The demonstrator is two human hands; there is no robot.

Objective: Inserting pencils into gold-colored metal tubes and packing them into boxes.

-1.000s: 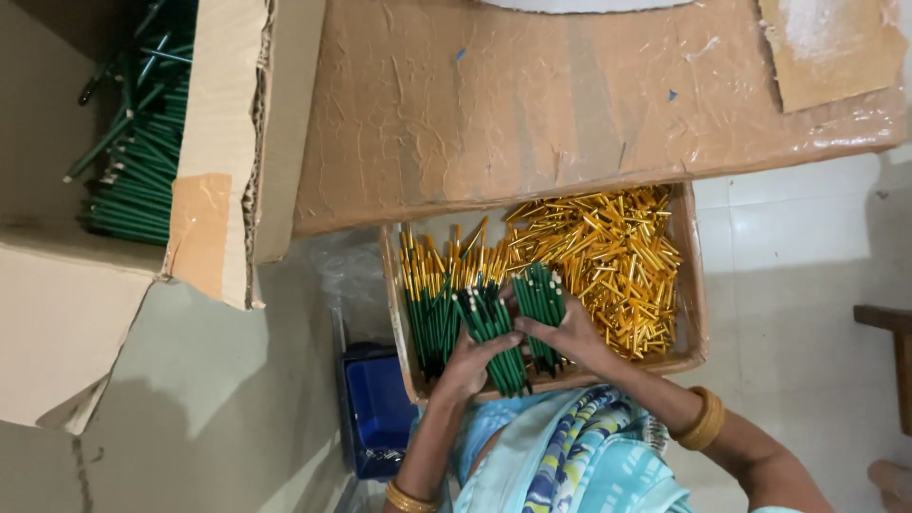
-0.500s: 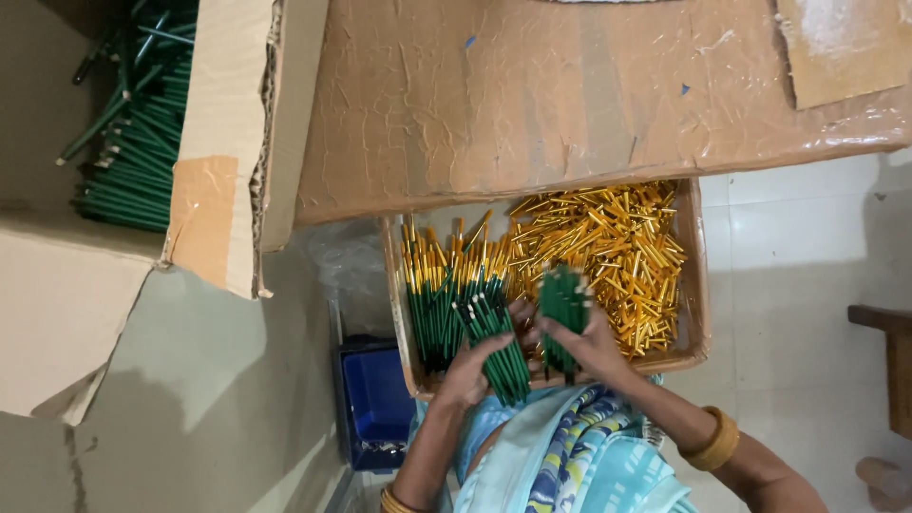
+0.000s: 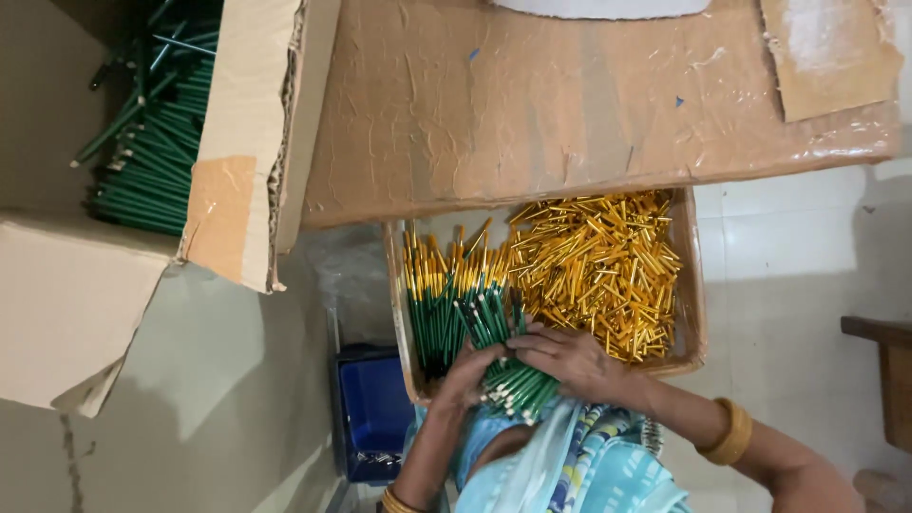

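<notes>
Head view, looking down.

Change since a second ago: the right hand [image 3: 570,359] was then set apart over a separate clump of green pens on the right of the tray. Now it has come across and lies over the left hand [image 3: 467,372], and the two clumps read as one bundle of green pens [image 3: 503,366]. We judge the loose handfuls have been gathered into a single lot, held slanting over the tray's near edge, white tips pointing toward the person's lap.

Fingers: the right hand's are pressed together and curled over the top of the bundle; the left hand's are wrapped round it from the left side. Both hands hold it between them.

Where it is: the bundle sits at the near middle of the cardboard tray [image 3: 692,285], touching the standing row of green-and-gold pens [image 3: 439,294] on its left and just beside the heap of gold parts [image 3: 598,266] on its right.

Counts:
- hands: two, both the person's own
- trays: one
- bundle in hand: one; pens in it too many to count
- gold parts: too many and too small to count
- large cardboard box [image 3: 237,142] at upper left: one, with more green pens [image 3: 152,142] inside
- blue bin [image 3: 375,408] on the floor: one
- orange bangles: one on the right wrist [image 3: 730,432]; one at the left wrist, half out of view
- brown paper-covered desk [image 3: 589,95] above the tray: one
</notes>
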